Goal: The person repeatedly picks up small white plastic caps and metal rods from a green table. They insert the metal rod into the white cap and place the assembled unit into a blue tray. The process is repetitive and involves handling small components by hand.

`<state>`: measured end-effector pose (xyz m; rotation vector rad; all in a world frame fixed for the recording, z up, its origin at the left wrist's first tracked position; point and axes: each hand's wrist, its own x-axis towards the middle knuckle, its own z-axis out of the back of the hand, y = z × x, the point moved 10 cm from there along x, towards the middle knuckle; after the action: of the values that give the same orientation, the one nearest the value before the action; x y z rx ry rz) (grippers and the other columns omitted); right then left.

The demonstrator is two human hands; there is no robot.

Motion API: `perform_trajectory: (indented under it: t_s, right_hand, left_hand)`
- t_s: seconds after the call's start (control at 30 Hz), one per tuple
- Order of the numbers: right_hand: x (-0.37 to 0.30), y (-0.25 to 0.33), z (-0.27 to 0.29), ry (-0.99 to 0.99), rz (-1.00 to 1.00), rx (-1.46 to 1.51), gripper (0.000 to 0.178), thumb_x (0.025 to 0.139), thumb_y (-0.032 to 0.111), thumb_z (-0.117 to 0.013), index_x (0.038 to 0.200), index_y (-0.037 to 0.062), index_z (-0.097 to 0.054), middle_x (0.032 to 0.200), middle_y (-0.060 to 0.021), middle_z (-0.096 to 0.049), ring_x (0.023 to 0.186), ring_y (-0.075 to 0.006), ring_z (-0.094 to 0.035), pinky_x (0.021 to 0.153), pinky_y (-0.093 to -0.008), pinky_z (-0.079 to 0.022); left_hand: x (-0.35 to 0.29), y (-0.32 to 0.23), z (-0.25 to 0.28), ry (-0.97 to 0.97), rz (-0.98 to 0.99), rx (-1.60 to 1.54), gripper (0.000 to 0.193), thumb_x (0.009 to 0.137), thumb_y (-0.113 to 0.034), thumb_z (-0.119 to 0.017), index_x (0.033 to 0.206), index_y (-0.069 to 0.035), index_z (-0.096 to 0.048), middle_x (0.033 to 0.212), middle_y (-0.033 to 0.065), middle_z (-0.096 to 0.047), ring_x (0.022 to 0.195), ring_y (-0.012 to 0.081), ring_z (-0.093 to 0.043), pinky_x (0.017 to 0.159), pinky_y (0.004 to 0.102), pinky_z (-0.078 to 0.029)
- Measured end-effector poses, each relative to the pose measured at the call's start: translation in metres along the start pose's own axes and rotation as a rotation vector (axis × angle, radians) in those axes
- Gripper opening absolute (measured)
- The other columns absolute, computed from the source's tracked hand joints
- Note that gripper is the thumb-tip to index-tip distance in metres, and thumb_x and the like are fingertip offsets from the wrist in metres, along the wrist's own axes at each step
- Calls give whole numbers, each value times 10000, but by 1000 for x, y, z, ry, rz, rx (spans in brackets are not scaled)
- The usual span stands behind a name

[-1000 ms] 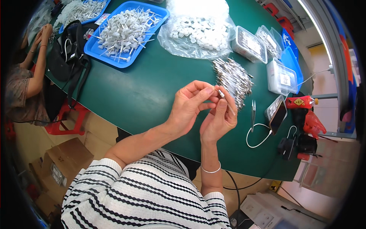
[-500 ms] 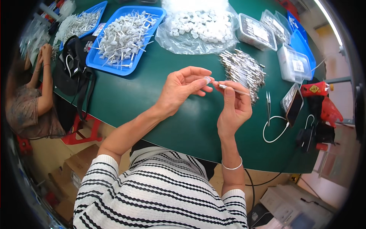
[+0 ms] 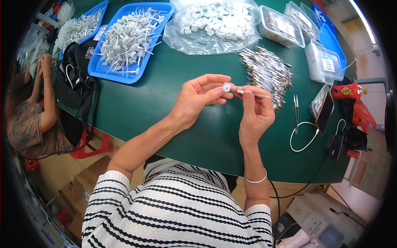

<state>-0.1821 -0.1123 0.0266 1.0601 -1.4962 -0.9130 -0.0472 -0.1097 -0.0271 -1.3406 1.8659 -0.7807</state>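
pin: thin metal pin [image 3: 254, 94], long axis lying nearly level, running left-right, tip aimed at the small white cap [image 3: 226, 87]
cap: pinched at the tips of the left hand [image 3: 194, 101], right at the pin's end, both held up over the green surface [image 3: 165, 107]
right hand: right hand [image 3: 256, 113] has its fingers [image 3: 248, 97] clamped on the pin's shaft
left hand: thumb and forefinger closed on the cap, other fingers spread loose
behind: pile of metal pins [image 3: 266, 72] just past the hands, bag of white caps [image 3: 213, 22], blue tray [image 3: 107, 70] of finished pieces
right side: tweezers [image 3: 296, 111], phone [image 3: 324, 110] near the edge
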Motion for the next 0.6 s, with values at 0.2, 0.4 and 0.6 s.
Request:
perform_trajectory:
  t_s: [0.2,0.4,0.6]
  right_hand:
    - [1,3,-3,34,22,22,83,903,37,-574,965,-19,-569,929,-76,-623,858,-115,-610,754,-221,-485]
    - [0,5,-4,58,54,-42,83,899,28,-576,968,-18,-574,920,-72,-624,843,-114,-616,734,-220,-495]
    - [2,7,-4,66,73,-122,68,887,29,-592,938,-16,-595,884,-61,-629,785,-103,-614,692,-219,-503]
  left_hand:
    - [1,3,0,6,11,8,322,894,-126,-596,1180,16,-554,1098,118,-636,940,147,-637,792,232,-521]
    - [0,3,-1,-19,14,9,312,875,-122,-622,1152,15,-576,1040,102,-652,901,149,-643,777,242,-514]
    - [0,3,0,-35,27,28,307,871,-129,-631,1139,13,-589,1028,94,-656,895,145,-644,775,236,-512]
